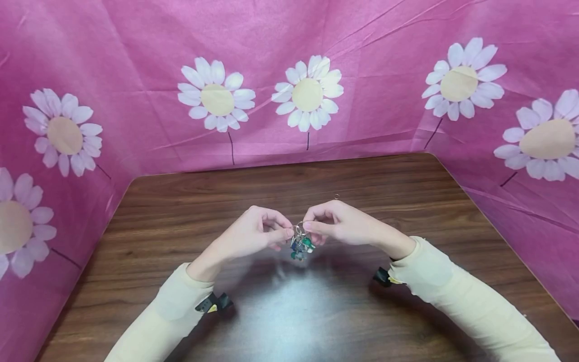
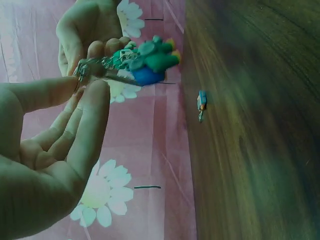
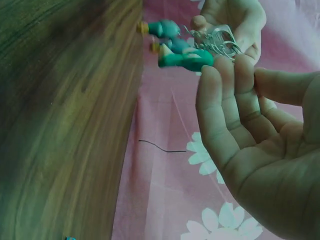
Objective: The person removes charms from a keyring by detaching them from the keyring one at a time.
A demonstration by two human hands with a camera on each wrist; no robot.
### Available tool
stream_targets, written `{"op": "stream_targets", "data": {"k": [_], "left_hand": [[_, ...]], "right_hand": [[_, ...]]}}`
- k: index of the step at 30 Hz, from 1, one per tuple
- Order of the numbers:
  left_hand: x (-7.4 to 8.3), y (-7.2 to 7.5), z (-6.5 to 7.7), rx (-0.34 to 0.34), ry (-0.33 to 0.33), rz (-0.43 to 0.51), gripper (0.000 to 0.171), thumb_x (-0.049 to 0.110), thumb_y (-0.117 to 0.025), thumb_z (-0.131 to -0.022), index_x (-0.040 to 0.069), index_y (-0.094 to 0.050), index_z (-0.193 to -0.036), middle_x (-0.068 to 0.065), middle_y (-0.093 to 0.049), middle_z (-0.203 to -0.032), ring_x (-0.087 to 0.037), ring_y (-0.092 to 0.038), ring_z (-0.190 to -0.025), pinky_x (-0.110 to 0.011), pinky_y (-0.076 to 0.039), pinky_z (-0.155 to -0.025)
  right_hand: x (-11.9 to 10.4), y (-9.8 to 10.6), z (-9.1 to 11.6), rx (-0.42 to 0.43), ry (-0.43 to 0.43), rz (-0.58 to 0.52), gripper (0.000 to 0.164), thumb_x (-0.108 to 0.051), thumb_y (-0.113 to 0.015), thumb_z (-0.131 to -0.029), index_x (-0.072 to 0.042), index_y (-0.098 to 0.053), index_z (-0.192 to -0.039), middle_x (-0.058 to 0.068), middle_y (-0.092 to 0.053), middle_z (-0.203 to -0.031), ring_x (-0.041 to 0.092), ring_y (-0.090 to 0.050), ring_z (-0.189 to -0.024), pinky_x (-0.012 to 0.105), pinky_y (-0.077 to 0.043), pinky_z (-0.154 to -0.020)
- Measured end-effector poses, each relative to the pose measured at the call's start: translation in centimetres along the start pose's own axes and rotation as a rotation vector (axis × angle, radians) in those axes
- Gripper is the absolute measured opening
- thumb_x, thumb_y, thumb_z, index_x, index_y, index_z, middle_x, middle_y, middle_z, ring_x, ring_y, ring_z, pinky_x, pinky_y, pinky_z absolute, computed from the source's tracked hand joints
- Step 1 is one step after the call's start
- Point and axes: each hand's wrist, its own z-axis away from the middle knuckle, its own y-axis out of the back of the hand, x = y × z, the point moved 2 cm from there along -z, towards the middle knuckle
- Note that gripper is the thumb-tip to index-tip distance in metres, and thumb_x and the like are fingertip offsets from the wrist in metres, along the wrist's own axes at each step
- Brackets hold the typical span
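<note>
Over the middle of the table, a bunch of keychain charms (image 1: 302,249) hangs from metal rings (image 3: 223,42). Small green figures (image 3: 187,60) and a blue piece (image 2: 149,76) dangle on short chains, a little blurred in the wrist views. My left hand (image 1: 251,231) pinches the rings between thumb and index finger from the left. From the right, my right hand (image 1: 348,223) pinches a ring of the same bunch, its other fingers loosely bent beneath. Fingertips hide part of the rings, so how they link cannot be made out.
A small blue and orange charm (image 2: 201,100) with a short chain lies on the brown wood-grain table (image 1: 181,201). Just beyond my right hand a tiny ring (image 1: 336,196) shows. Pink cloth (image 1: 262,30) with white flowers encloses the table's back and sides.
</note>
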Motion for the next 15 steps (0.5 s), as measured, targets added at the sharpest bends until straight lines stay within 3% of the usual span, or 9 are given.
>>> {"op": "stream_targets", "data": {"k": [4,7,11,15], "left_hand": [[0.18,0.20,-0.13,-0.042,-0.009,-0.021,0.019,0.012,-0.073,-0.094,0.002,-0.074,-0.110,-0.011,-0.075,-0.093,-0.023,-0.073,-0.083,-0.049,-0.063,-0.074],[0.44,0.19,-0.21,-0.043,-0.030,-0.075,0.012,0.012,-0.074,-0.093,0.008,-0.077,-0.103,-0.004,-0.075,-0.087,-0.022,-0.072,-0.077,-0.049,-0.063,-0.072],[0.67,0.08,-0.19,-0.001,-0.056,-0.115,0.007,0.013,-0.075,-0.093,0.010,-0.078,-0.097,-0.001,-0.075,-0.081,-0.025,-0.071,-0.069,-0.050,-0.062,-0.068],[0.70,-0.08,-0.11,0.084,-0.059,-0.099,0.007,0.013,-0.075,-0.092,0.007,-0.078,-0.096,-0.003,-0.074,-0.077,-0.025,-0.070,-0.066,-0.042,-0.061,-0.063]], "right_hand": [[0.01,0.13,0.11,-0.023,0.030,0.055,0.018,-0.015,-0.057,-0.105,-0.006,-0.070,-0.096,0.006,-0.066,-0.080,0.023,-0.064,-0.076,0.041,-0.062,-0.070],[-0.14,0.18,0.17,-0.025,0.038,0.082,0.017,-0.016,-0.058,-0.105,-0.008,-0.071,-0.096,0.005,-0.066,-0.080,0.023,-0.065,-0.075,0.039,-0.061,-0.068],[-0.31,0.29,0.29,-0.012,0.035,0.076,0.017,-0.016,-0.059,-0.104,-0.008,-0.071,-0.095,0.005,-0.067,-0.078,0.023,-0.064,-0.074,0.041,-0.062,-0.068],[-0.29,0.31,0.38,0.008,0.027,0.034,0.017,-0.017,-0.060,-0.104,-0.009,-0.070,-0.092,0.006,-0.066,-0.077,0.023,-0.063,-0.073,0.043,-0.061,-0.069]]}}
